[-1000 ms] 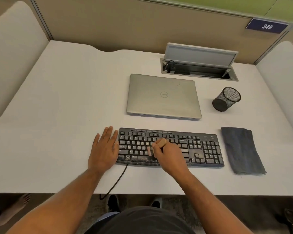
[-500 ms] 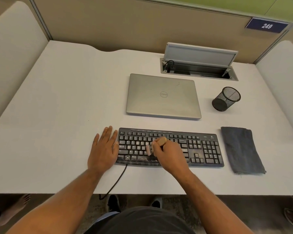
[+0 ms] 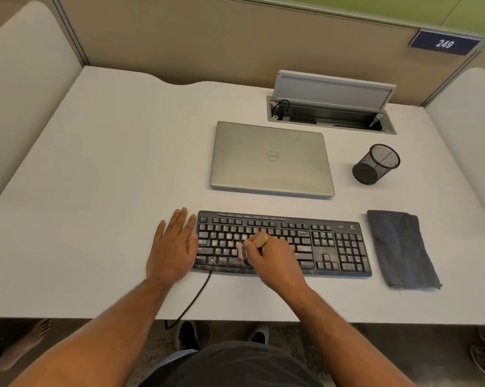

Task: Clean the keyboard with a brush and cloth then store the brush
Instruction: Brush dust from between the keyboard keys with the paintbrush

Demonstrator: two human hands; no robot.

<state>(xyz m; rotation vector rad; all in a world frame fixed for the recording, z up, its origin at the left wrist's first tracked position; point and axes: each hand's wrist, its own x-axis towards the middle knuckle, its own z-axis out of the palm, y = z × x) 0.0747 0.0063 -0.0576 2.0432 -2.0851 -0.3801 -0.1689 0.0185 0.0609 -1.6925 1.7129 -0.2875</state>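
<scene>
Beige cubicle panels closed in a white desk [image 3: 101,191], where a black corded keyboard [image 3: 284,244] lay near the front edge, its long axis running left to right. The right hand [image 3: 273,259] had its fingers clenched round a small wooden-handled brush [image 3: 253,244]; the pale bristles pointed down and left onto the letter keys, the handle end tilted up toward the far right. The left hand [image 3: 174,247] rested flat with straight fingers on the desk, touching the keyboard's left end. Pale dust speckled the bottom row and the strip beside the number pad, so the unbrushed keys probably lay to the right of the bristles. A folded dark grey cloth [image 3: 400,250] lay just right of the keyboard, nearer the right hand. A black mesh pen cup [image 3: 375,164], likely the brush's store, stood beyond, beside a closed silver laptop [image 3: 272,160].
</scene>
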